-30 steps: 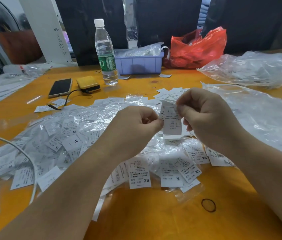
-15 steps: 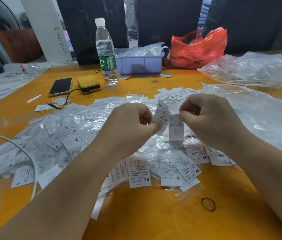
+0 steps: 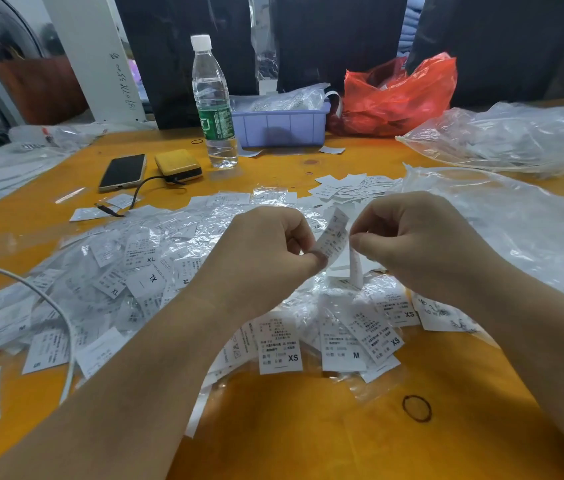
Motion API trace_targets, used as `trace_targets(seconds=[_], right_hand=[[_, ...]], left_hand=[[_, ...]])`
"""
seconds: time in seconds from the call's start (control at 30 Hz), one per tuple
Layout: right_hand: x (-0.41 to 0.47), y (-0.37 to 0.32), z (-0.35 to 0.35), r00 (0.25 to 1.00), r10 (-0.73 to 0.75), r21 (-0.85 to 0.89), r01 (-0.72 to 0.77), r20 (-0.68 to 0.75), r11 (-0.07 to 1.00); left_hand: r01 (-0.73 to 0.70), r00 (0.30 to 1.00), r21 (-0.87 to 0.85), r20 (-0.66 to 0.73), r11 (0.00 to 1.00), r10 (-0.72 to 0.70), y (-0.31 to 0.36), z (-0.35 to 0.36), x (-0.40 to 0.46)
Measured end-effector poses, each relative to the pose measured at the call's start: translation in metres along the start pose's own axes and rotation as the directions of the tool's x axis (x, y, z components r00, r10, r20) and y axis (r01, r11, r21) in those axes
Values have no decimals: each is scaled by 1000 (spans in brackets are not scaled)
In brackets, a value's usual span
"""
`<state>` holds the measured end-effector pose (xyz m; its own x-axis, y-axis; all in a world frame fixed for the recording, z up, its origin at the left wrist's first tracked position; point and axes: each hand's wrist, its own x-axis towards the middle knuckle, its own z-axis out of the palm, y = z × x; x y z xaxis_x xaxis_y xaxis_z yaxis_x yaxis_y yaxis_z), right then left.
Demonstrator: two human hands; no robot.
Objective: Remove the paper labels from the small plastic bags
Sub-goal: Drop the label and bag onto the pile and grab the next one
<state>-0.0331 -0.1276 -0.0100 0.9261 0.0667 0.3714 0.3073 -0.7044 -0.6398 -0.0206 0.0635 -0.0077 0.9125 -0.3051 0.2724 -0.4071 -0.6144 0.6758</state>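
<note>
2 forearms angled inward over orange table (image 3: 308, 438), left hand (image 3: 266, 251) pinching printed label (image 3: 332, 237), right hand (image 3: 419, 244) pinching blank strip (image 3: 356, 268), heap of small bags (image 3: 169, 265) beneath

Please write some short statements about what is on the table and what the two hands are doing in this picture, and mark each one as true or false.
1. The left hand pinches a printed paper label. True.
2. The right hand lies flat and open on the table. False: it is raised above the pile, with its fingers curled and pinching a small white piece.
3. The water bottle has lost its cap. False: a white cap is on it.
4. A phone lies with its screen dark, beside a yellow case. True.
5. The red bag stands to the left of the purple tray. False: it is to the right of it.
</note>
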Motion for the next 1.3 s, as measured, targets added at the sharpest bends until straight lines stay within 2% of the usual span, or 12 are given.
trace_targets(seconds=[0.13, 0.23, 0.33, 0.4, 0.57, 0.7, 0.93, 1.03, 1.17, 1.3], right_hand=[[-2, -5, -7, 989, -111, -116, 99, -103, 988], [-3, -8, -13, 989, -132, -186, 117, -71, 976], [-5, -8, -14, 996, -47, -312, 68, 75, 948], [-6, -9, -15, 994, -10, -352, 47, 107, 935], [-5, -11, -25, 1000, 9, -386, 4, 30, 922], [-5, -8, -30, 998, 39, -441, -16, 44, 897], [-5, -5, -26, 977, 154, -459, -70, 147, 886], [-5, -7, -25, 979, 163, -455, -91, 122, 886], [-2, -6, -32, 981, 192, -470, -157, 27, 869], [-3, -2, -31, 948, 293, -533, -186, 123, 826]], left_hand=[[-4, 1000, -3, 17, 1000, 4, 1, 1, 0], [-8, 1000, 3, 23, 1000, 8, 1, 2, -1], [-19, 1000, 15, 20, 1000, 19, 2, 4, -1], [-18, 1000, 12, 18, 1000, 18, 2, 4, 0], [-27, 999, 23, 25, 999, 26, 3, 6, -2], [-24, 998, 29, 56, 999, 22, 2, 7, -1], [37, 967, 47, 249, 998, -48, 3, 9, -4], [50, 948, 16, 314, 999, -53, 4, 10, -4], [47, 954, -4, 295, 999, -44, 4, 10, -4], [-4, 965, 54, 261, 999, -10, 4, 9, -5]])
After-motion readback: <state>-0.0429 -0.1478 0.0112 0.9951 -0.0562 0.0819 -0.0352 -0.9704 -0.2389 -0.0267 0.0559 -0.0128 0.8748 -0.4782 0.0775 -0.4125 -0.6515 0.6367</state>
